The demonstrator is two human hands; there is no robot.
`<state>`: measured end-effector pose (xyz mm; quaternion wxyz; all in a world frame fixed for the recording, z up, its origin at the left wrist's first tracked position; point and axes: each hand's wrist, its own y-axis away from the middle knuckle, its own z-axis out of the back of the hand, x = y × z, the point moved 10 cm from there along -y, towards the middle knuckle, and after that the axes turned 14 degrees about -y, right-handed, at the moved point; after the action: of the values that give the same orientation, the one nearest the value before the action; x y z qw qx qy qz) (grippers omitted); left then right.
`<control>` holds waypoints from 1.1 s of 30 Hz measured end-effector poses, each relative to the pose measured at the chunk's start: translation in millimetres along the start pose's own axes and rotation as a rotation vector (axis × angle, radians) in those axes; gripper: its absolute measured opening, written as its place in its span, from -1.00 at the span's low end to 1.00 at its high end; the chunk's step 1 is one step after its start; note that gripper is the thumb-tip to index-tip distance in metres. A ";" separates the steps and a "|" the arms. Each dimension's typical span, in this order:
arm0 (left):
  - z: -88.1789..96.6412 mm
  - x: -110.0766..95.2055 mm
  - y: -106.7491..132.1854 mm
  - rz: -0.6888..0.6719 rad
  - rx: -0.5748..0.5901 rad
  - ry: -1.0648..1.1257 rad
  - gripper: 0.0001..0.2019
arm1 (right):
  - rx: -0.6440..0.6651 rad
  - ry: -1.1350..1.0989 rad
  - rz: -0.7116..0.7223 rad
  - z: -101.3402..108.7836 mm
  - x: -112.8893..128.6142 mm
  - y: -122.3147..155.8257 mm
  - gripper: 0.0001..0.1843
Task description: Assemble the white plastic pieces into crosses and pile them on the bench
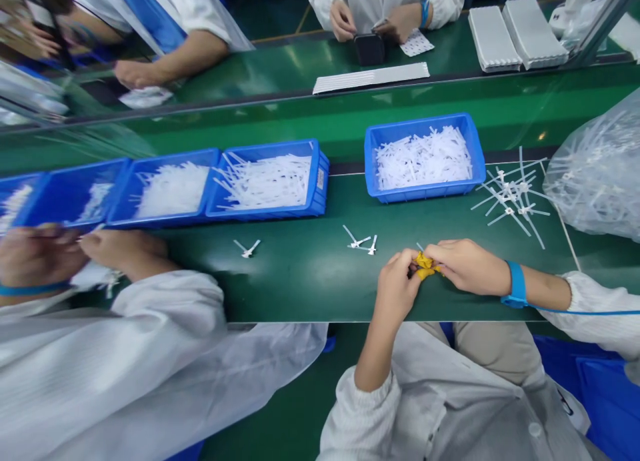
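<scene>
My left hand [395,289] and my right hand [473,266] meet over the green bench, fingers pinched together. Crumpled yellow coverings [425,266], which look like finger cots, show at the fingertips. A pale thin strip [420,246] pokes up between them; the rest of the held part is hidden by my fingers. Just left of my hands, small white plastic pieces with thin strip arms [359,242] lie on the bench. A similar white piece [247,249] lies farther left. Right of my hands is a loose pile of crossed white strip pieces [517,197].
A blue bin of white strips [425,193] stands behind my hands. More blue bins [267,211] line the left. A clear bag of strips [597,174] bulges at right. A co-worker's blurred hands [123,251] work at left; another's hands [397,24] are across the bench.
</scene>
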<state>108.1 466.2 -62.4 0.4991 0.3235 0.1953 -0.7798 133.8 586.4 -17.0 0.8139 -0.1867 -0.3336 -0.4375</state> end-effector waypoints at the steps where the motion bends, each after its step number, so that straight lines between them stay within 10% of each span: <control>1: -0.1 0.9 -0.5 0.003 -0.003 0.006 -0.77 | 0.003 0.007 0.002 -0.6 -0.2 -0.3 -0.83; 13: 11.2 8.5 5.4 0.095 -0.195 0.473 -0.70 | -0.536 -0.514 0.104 53.4 -27.8 21.4 -0.68; 18: -17.6 -6.7 -27.6 0.236 0.021 0.900 -0.50 | -0.668 -0.913 0.131 65.1 -47.4 24.0 -0.71; 26: -24.9 -59.7 -102.8 0.043 0.097 0.895 -0.54 | -0.828 -1.059 0.171 96.7 -71.5 36.5 -0.68; 33: -21.4 -66.8 -114.8 -0.166 -0.071 0.893 -0.51 | -0.869 -0.944 0.157 107.5 -76.2 43.0 -0.75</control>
<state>30.4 572.0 -33.0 0.3127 0.5940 0.4433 -0.5940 98.9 718.7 4.7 0.4593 -0.6955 -0.4335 -0.3426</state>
